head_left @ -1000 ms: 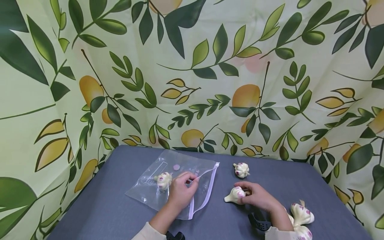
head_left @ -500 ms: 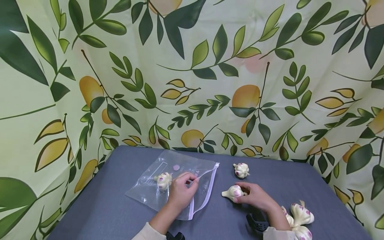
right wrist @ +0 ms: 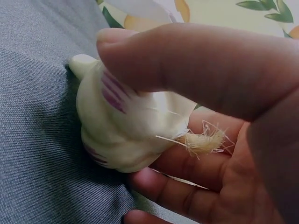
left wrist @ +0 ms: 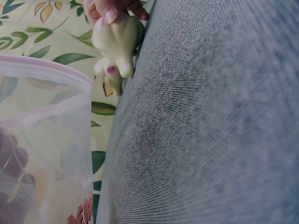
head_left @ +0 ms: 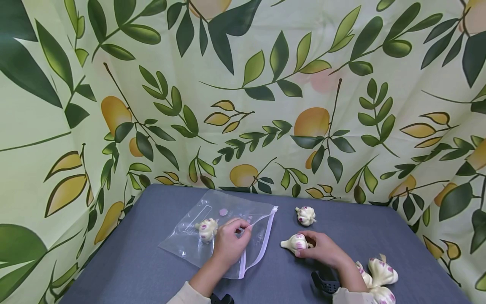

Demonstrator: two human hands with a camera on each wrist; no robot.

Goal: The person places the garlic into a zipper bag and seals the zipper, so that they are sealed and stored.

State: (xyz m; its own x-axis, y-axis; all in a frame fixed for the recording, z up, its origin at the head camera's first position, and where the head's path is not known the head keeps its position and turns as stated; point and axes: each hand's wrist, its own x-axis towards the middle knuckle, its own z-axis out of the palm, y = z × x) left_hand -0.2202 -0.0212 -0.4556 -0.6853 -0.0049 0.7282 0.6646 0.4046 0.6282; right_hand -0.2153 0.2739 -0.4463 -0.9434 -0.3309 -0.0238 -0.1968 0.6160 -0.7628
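My left hand (head_left: 232,238) pinches the upper film of a clear zip bag (head_left: 190,245) near its mouth. One garlic bulb (head_left: 207,230) lies inside the bag, left of that hand. The bag's mouth, edged by a pale purple zip strip (head_left: 265,242), gapes toward the right. My right hand (head_left: 322,249) grips a second garlic bulb (head_left: 296,243) between thumb and fingers, low over the cloth. In the right wrist view the thumb (right wrist: 187,65) lies across this bulb and its fibrous roots (right wrist: 205,140) point at the palm. Through the film, the left fingers (left wrist: 14,172) look blurred.
Another garlic bulb (head_left: 305,215) sits at the back, beyond the right hand. Several more bulbs (head_left: 382,271) are bunched at the front right, beside the right forearm. A grey-blue cloth (head_left: 144,236) covers the table. Behind it hangs a leaf-and-fruit patterned curtain (head_left: 265,139).
My right hand has shifted its garlic bulb slightly left, toward the bag, then stayed put. The left hand and the bag have hardly moved.
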